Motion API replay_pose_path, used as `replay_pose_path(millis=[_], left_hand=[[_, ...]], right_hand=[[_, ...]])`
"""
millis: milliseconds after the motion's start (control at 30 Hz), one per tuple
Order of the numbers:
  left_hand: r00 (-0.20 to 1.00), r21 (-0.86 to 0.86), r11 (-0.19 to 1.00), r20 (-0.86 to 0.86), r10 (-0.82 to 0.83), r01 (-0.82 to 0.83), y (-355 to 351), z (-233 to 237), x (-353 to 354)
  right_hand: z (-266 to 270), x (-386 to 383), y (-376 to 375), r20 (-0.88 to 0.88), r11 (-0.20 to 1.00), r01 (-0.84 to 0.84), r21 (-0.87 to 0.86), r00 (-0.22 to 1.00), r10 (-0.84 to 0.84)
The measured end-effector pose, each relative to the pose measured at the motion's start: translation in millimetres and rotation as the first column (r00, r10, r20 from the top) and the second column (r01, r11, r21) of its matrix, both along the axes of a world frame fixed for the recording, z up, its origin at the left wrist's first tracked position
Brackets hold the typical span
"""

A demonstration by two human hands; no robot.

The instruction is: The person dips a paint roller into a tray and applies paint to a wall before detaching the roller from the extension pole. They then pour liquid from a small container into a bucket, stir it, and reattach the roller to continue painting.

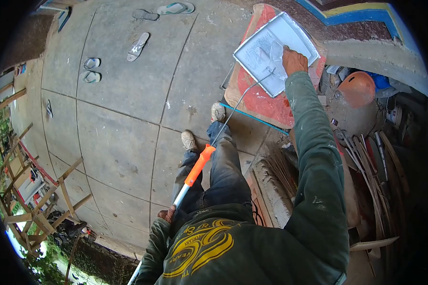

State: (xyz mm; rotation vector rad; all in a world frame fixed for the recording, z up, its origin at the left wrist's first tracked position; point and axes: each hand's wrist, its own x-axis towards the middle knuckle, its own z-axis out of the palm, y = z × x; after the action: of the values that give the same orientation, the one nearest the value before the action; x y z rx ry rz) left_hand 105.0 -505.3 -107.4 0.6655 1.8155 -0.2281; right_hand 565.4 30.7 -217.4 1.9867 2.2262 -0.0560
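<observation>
My left hand is wrapped round the pale extension pole of a paint roller, low beside my left hip. The pole runs into an orange handle, from which a bent metal rod reaches up over the paint tray. White paint coats the inside of the tray. Over its right part, my right hand is closed on a pale, clear-looking piece right by the rod's end; I cannot tell what kind of thing it is.
Under the tray is a worn red-topped table with a blue edge bar. An orange bowl-like container and wood strips lie at the right. Several sandals, such as one white sandal, dot the concrete floor. Wooden frames stand at the left.
</observation>
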Motion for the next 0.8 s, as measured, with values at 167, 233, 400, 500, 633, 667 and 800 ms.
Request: replay_pose_path(millis=[167, 233, 400, 500, 633, 667, 800], left_hand=[[0.988, 0.041, 0.987, 0.005, -0.153, 0.152, -17.8, -18.0, -7.4], [0.993, 0.2, 0.972, -0.017, -0.119, 0.12, -19.9, -24.5, -7.0], [0.989, 0.227, 0.963, -0.037, -0.141, 0.146, -15.5, -34.3, -18.0], [0.979, 0.192, 0.962, -0.095, -0.178, 0.193, -16.3, -60.2, -30.9], [0.967, -0.003, 0.969, -0.07, -0.245, 0.245, 11.0, -105.4, -50.3], [0.958, -0.131, 0.954, -0.069, -0.28, 0.269, 11.9, -124.8, -57.2], [0.974, -0.259, 0.955, -0.138, -0.182, 0.142, -6.7, -236.4, -81.8]], right_hand=[[1.4, 5.5, -6.8, 0.065, 0.999, -0.053, 0.008, 0.997, 0.052], [2.5, 1.3, -7.7, 0.062, 0.996, -0.079, 0.046, 0.995, 0.076], [-3.0, 10.5, -17.1, 0.104, 0.999, 0.055, 0.003, 0.993, -0.055], [16.7, 16.0, -49.8, 0.013, 0.96, 0.278, 0.039, 0.96, -0.279], [23.2, 31.3, -148.0, -0.215, 0.832, 0.554, 0.039, 0.817, -0.534], [17.8, 39.5, -184.9, -0.26, 0.83, 0.557, 0.034, 0.807, -0.531], [2.1, 38.4, -358.7, -0.307, 0.751, 0.66, 0.004, 0.716, -0.627]])
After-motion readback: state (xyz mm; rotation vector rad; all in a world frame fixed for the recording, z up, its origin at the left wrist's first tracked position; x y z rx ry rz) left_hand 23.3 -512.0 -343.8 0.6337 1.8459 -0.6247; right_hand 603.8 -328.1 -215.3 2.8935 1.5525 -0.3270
